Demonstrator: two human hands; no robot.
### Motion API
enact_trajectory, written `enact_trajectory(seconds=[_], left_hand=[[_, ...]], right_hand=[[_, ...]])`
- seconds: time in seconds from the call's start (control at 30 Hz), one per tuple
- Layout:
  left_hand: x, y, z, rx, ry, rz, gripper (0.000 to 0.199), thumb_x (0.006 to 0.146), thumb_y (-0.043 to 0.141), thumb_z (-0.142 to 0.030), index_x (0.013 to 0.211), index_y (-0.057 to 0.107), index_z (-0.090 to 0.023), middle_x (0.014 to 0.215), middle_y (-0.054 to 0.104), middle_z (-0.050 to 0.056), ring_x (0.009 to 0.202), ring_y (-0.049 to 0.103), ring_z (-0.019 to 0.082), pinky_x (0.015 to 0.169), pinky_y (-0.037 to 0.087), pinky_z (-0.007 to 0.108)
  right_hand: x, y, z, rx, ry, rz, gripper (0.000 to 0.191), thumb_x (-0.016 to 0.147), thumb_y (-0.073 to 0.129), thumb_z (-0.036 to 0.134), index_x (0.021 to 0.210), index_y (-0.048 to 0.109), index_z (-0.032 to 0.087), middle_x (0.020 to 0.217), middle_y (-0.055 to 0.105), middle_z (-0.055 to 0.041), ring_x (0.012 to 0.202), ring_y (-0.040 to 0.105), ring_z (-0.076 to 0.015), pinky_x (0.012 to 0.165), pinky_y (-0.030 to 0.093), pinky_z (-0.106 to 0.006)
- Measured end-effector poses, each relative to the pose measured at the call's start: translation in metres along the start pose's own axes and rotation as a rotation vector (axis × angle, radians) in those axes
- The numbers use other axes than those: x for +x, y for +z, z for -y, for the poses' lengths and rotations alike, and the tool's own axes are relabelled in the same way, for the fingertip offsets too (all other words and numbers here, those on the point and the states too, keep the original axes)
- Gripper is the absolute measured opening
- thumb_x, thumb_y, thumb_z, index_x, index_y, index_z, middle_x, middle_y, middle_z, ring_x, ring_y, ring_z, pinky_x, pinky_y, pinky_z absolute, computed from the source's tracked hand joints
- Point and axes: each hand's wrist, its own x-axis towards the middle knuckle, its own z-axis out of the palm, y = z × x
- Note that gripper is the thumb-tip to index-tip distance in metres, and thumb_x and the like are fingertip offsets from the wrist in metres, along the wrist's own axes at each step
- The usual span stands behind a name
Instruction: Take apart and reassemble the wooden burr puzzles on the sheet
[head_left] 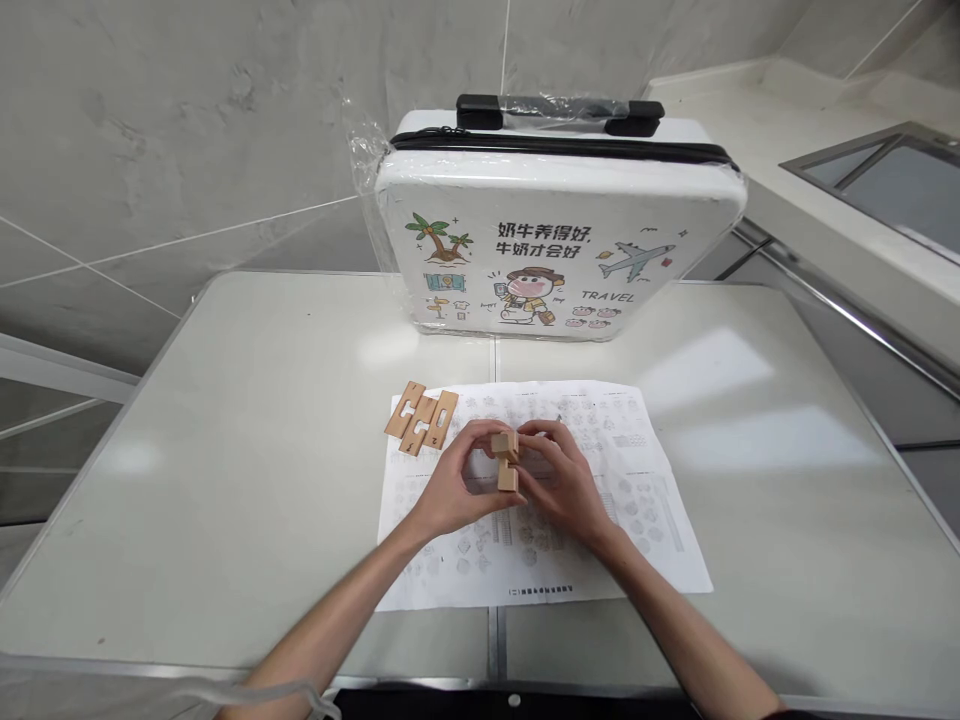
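Between my two hands, above a printed paper sheet, are light wooden blocks (508, 462), one above another and seemingly fitted together. My left hand (455, 482) curls round them from the left, its thumb at the lower block and its fingers at the upper one. From the right, my right hand (559, 478) grips the same blocks with bent fingers. Several flat wooden pieces with notches and numbers (422, 417) lie together at the sheet's upper left corner. The printed sheet (660, 560) shows small diagrams and lies flat under my hands.
A white case (555, 200) with cartoon prints, a black handle and clear plastic wrap stands upright at the back of the pale table (225, 450). A grey wall (187, 110) rises behind it. A whitish strap or tube (247, 689) crosses the front edge at the left.
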Motion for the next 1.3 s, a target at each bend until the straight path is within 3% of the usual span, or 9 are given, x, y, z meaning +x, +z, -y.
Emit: enact_trajectory(seconds=[0.33,0.67,0.9,1.17,1.3], left_hand=[[0.000,-0.002,-0.001,0.173,-0.024,-0.106,0.071,0.071,0.100,-0.047,0.129,0.063,-0.029,0.133,0.064,0.010,0.121,0.064,0.033,0.103,0.051,0.048],[0.000,-0.006,-0.003,0.343,0.023,-0.114,0.070,0.070,0.099,-0.049,0.124,0.061,-0.028,0.126,0.068,0.009,0.115,0.067,0.032,0.099,0.053,0.048],[0.003,-0.013,-0.004,0.428,0.197,-0.016,0.073,0.072,0.098,-0.051,0.131,0.059,-0.030,0.129,0.069,0.010,0.122,0.065,0.035,0.106,0.051,0.053],[0.003,-0.014,0.000,0.554,0.207,-0.109,0.068,0.078,0.094,-0.053,0.128,0.056,-0.028,0.131,0.065,0.011,0.126,0.060,0.035,0.107,0.049,0.054],[0.007,-0.019,0.003,0.665,0.221,-0.197,0.062,0.077,0.094,-0.049,0.120,0.054,-0.026,0.130,0.064,0.011,0.128,0.058,0.036,0.108,0.047,0.056]], right_hand=[[0.005,-0.006,0.003,0.082,-0.008,-0.020,0.017,0.106,0.065,0.025,0.121,0.067,0.029,0.117,0.069,-0.0107,0.107,0.070,-0.0287,0.088,0.062,-0.046],[0.001,0.001,0.004,-0.063,-0.132,-0.099,0.021,0.106,0.062,0.019,0.125,0.065,0.028,0.112,0.077,-0.0104,0.102,0.073,-0.0293,0.086,0.061,-0.047],[0.001,-0.003,0.005,0.046,0.062,-0.014,0.014,0.110,0.054,0.031,0.117,0.065,0.028,0.105,0.076,-0.0086,0.095,0.074,-0.0270,0.080,0.062,-0.041],[0.005,-0.005,0.005,0.114,0.076,-0.035,0.014,0.110,0.054,0.032,0.117,0.064,0.026,0.102,0.073,-0.0079,0.092,0.070,-0.0258,0.080,0.060,-0.040],[0.005,-0.007,0.003,0.043,0.119,-0.121,0.011,0.109,0.058,0.031,0.115,0.065,0.026,0.101,0.073,-0.0067,0.092,0.068,-0.0254,0.082,0.059,-0.041]])
